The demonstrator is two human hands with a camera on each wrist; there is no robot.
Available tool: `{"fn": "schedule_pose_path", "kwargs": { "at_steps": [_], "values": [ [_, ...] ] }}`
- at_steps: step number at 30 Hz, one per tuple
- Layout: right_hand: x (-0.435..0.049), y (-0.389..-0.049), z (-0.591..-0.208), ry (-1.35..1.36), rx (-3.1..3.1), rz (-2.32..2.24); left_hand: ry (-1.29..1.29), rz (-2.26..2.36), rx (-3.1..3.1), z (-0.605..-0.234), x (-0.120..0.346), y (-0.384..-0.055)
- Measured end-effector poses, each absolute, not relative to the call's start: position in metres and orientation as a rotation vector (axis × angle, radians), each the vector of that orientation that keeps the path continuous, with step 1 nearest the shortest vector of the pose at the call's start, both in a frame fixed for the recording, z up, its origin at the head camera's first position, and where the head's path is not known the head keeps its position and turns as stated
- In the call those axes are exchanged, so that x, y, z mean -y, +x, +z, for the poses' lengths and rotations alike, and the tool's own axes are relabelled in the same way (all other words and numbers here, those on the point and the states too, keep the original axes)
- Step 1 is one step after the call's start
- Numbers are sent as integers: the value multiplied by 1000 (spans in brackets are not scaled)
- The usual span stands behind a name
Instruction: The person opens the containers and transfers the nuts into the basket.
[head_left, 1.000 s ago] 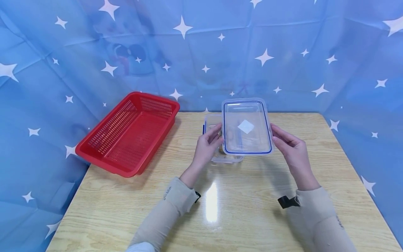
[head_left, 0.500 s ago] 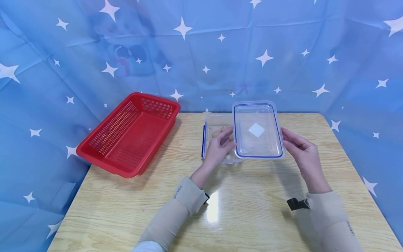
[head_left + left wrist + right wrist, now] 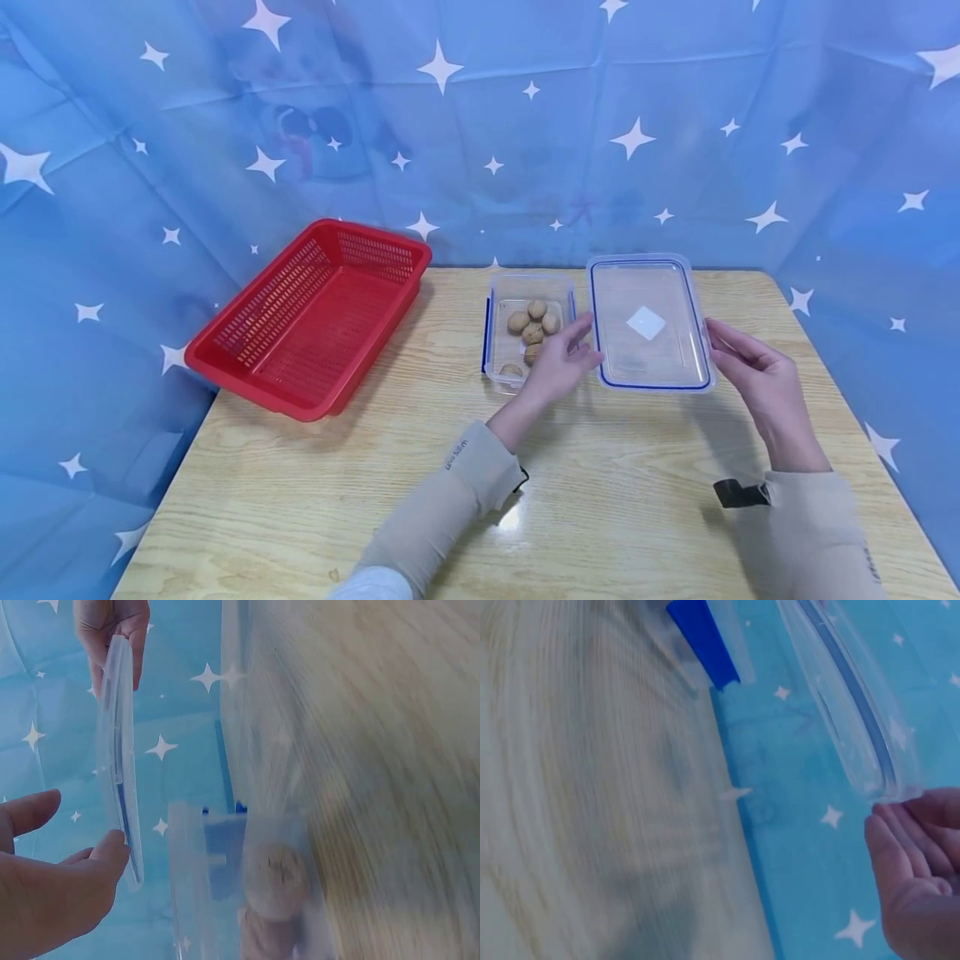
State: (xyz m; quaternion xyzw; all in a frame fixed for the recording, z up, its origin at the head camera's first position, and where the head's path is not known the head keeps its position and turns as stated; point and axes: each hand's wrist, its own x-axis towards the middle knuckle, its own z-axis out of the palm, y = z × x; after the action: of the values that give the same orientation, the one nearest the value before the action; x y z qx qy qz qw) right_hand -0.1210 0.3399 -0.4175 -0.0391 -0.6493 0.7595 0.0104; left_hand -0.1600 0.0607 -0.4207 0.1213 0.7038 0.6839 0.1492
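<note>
My right hand (image 3: 761,379) pinches the right edge of a clear plastic lid (image 3: 618,287) with a blue seal and a white label, held above the table. In the left wrist view the lid (image 3: 118,761) is seen edge-on. At its other edge, the thumb of my left hand (image 3: 558,362) touches the rim, while a forefinger stands apart from it. Below and left of the lid, a clear food container (image 3: 498,287) with blue clips stands on the table. Several walnuts (image 3: 532,333) lie inside; my left hand hides part of its near right corner.
An empty-looking red plastic basket (image 3: 315,329) with slotted sides stands on the left of the wooden table (image 3: 637,517). A blue curtain (image 3: 480,117) with white stars hangs behind the table and along both sides.
Both hands have moved right with the lid, and it has come down somewhat. The container and its walnuts, earlier partly covered by lid and hand, now show. The basket stays put.
</note>
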Motion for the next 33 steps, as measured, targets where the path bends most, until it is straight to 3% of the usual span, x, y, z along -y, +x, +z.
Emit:
{"fn": "schedule_pose_path", "kwargs": {
  "at_steps": [33],
  "values": [
    [-394,-117,-464,-293,2301,2306,132,1606,-2241,-458,-130,-148]
  ]
}}
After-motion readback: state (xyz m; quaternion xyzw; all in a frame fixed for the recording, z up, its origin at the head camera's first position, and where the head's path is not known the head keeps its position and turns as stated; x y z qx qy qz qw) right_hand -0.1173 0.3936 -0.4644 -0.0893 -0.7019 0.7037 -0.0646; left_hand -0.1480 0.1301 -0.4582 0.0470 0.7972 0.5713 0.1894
